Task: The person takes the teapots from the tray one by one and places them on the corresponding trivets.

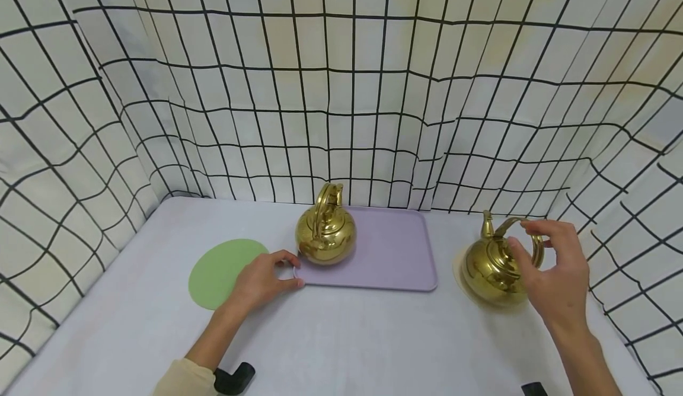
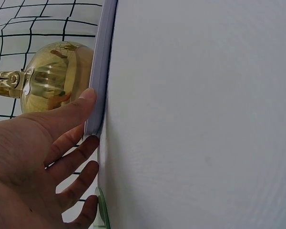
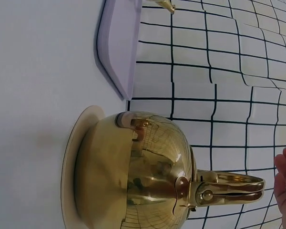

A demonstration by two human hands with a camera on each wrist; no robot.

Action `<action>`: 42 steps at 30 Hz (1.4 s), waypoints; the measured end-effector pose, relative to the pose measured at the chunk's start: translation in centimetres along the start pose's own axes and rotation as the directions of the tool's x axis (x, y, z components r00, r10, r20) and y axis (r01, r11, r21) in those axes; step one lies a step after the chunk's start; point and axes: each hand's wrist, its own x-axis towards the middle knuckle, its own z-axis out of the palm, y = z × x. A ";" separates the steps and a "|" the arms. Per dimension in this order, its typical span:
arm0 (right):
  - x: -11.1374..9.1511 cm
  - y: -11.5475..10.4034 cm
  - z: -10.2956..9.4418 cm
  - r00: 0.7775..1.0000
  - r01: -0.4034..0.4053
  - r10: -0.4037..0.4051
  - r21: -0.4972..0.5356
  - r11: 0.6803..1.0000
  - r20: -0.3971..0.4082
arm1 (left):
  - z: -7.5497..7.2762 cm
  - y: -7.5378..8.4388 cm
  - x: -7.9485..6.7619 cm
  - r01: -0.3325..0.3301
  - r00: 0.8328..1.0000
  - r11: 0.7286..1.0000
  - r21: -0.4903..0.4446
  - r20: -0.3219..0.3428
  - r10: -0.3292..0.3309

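Note:
A lilac tray lies in the middle, with a brass kettle standing upright on its left part. My left hand is at the tray's near left corner, thumb against the rim and fingers by the end, pinching it; the left wrist view shows the thumb on the rim. On the right, a second brass kettle stands upright on a round beige mat. My right hand is beside this kettle's handle, fingers spread; the right wrist view shows a gap between them.
A round green mat lies left of the tray, behind my left forearm. White walls with a black grid close in the white table at the back and both sides.

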 end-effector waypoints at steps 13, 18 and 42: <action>-0.1 -1.1 1.9 0.994 0.041 -0.048 0.078 0.996 0.095 | 0.1 -0.2 0.1 0.008 1.000 1.000 0.011 0.007 -0.008; -0.4 -1.6 2.9 0.984 -0.034 0.018 0.090 0.995 0.177 | 0.1 0.0 0.0 0.012 1.000 1.000 0.013 0.006 -0.012; -2.3 -1.8 6.5 0.912 -0.176 0.110 0.134 0.975 0.395 | 0.0 0.2 -0.1 0.003 1.000 1.000 0.003 -0.004 -0.003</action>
